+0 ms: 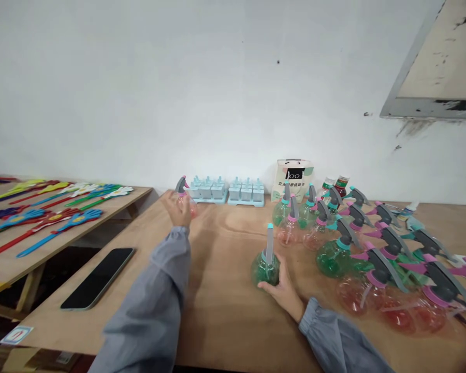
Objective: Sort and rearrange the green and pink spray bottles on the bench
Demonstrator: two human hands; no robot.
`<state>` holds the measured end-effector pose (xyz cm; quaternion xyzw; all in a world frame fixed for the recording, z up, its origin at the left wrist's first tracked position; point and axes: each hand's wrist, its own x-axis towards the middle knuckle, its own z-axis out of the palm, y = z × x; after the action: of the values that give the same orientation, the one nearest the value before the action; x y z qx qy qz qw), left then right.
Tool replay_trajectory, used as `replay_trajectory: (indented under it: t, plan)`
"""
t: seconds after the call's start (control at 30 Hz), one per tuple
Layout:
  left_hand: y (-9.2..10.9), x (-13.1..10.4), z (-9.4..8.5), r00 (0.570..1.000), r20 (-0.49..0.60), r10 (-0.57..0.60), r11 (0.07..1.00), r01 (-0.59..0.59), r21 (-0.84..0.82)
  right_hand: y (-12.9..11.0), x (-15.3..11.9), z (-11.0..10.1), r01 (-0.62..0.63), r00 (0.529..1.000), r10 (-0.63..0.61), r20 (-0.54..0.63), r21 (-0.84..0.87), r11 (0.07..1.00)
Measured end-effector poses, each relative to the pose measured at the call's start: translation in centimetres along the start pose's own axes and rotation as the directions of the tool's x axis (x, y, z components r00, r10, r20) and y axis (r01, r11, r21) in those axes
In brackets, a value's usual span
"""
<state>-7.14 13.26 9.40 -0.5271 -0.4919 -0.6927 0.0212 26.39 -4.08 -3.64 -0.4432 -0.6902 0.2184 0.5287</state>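
Note:
At the back left of the table, my left hand point(178, 208) is wrapped round a pink spray bottle point(194, 208) with a grey and pink trigger head; part of the bottle is hidden behind the fingers. Nearer to me, my right hand point(282, 288) grips a round green spray bottle point(263, 270) with a turquoise nozzle, its fingers round the right side and the thumb across the front. This bottle stands upright. Right of it, several more spray bottles crowd together, among them a green one point(330, 259) and a pink one point(351, 296).
Two light blue ice-pop moulds point(213, 199) point(245, 201) stand against the wall, beside a printed paper bag point(293, 181). A black phone point(99, 277) lies at the left of the wooden table point(221, 316). Colourful hand- and flower-topped sticks point(62, 225) cover another table.

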Motion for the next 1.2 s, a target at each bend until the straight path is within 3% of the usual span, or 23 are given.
replay_trajectory:
  t: [0.03, 0.07, 0.1, 0.13, 0.17, 0.2, 0.23, 0.33, 0.43, 0.53, 0.63, 0.7, 0.8, 0.9, 1.07, 1.2]
  plan:
    - [1.2, -1.8, 0.2, 0.995, 0.095, 0.032, 0.997, -0.025, -0.066, 0.0, 0.0, 0.3, -0.004, 1.0, 0.004, -0.009, 0.006, 1.0]
    - [2.6, -4.0, 0.4, 0.949, 0.303, 0.083, 0.988, -0.039, -0.15, -0.1, 0.1, 0.6, -0.004, 1.0, 0.004, -0.015, 0.012, 1.0]
    - [4.1, -6.3, 0.6, 0.842, 0.52, 0.145, 0.97, -0.016, -0.245, -0.2, 0.1, 0.8, -0.001, 1.0, 0.001, -0.015, 0.016, 1.0]
    - [5.6, -8.7, 0.8, 0.724, 0.657, 0.21, 0.941, 0.032, -0.336, -0.4, 0.1, 1.1, 0.005, 1.0, -0.004, -0.009, 0.017, 1.0]
    - [7.0, -10.9, 1.1, 0.624, 0.738, 0.257, 0.915, 0.089, -0.394, -0.6, 0.1, 1.3, 0.012, 1.0, -0.012, -0.001, 0.014, 1.0]
    - [8.4, -12.8, 1.3, 0.565, 0.775, 0.283, 0.894, 0.139, -0.427, -0.7, 0.1, 1.5, 0.023, 1.0, -0.023, 0.009, 0.007, 1.0]
    - [9.5, -14.4, 1.5, 0.542, 0.791, 0.283, 0.872, 0.198, -0.448, -0.9, 0.0, 1.6, 0.035, 0.999, -0.035, 0.021, -0.005, 0.999]
    - [11.4, -16.8, 1.9, 0.523, 0.821, 0.228, 0.793, 0.389, -0.468, -1.2, -0.3, 1.7, 0.069, 0.995, -0.065, 0.081, -0.048, 0.996]
    - [11.7, -17.0, 2.1, 0.545, 0.822, 0.168, 0.71, 0.511, -0.484, -1.4, 0.2, 0.8, 0.133, 0.989, -0.128, 0.076, -0.065, 0.989]
    - [11.3, -16.4, 1.9, 0.589, 0.803, 0.091, 0.632, 0.589, -0.503, -1.7, 2.8, -1.1, 0.156, 0.966, -0.181, -0.186, -0.142, 0.978]
    - [10.9, -15.7, 1.4, 0.571, 0.819, 0.058, 0.584, 0.646, -0.492, -1.3, 6.9, -3.2, 0.059, 0.852, -0.172, -0.495, -0.236, 0.97]
    - [10.7, -15.4, 1.1, 0.551, 0.834, 0.038, 0.555, 0.682, -0.476, -0.3, 9.4, -4.0, 0.011, 0.829, -0.151, -0.539, -0.254, 0.967]
    - [10.6, -14.9, 0.7, 0.538, 0.843, -0.017, 0.481, 0.743, -0.465, 2.0, 11.8, -4.4, -0.06, 0.855, -0.059, -0.515, -0.21, 0.976]
    - [10.5, -14.5, 0.4, 0.508, 0.858, -0.076, 0.344, 0.821, -0.456, 3.9, 12.0, -4.0, -0.115, 0.87, 0.019, -0.493, -0.164, 0.98]
    - [10.0, -13.8, -0.1, 0.43, 0.896, -0.116, 0.133, 0.9, -0.415, 3.8, 8.7, -3.5, -0.063, 0.896, -0.023, -0.443, -0.178, 0.982]
    - [10.3, -13.5, -0.5, 0.352, 0.935, -0.044, 0.101, 0.933, -0.347, 2.0, 4.7, -3.2, -0.019, 0.949, -0.02, -0.313, -0.121, 0.992]
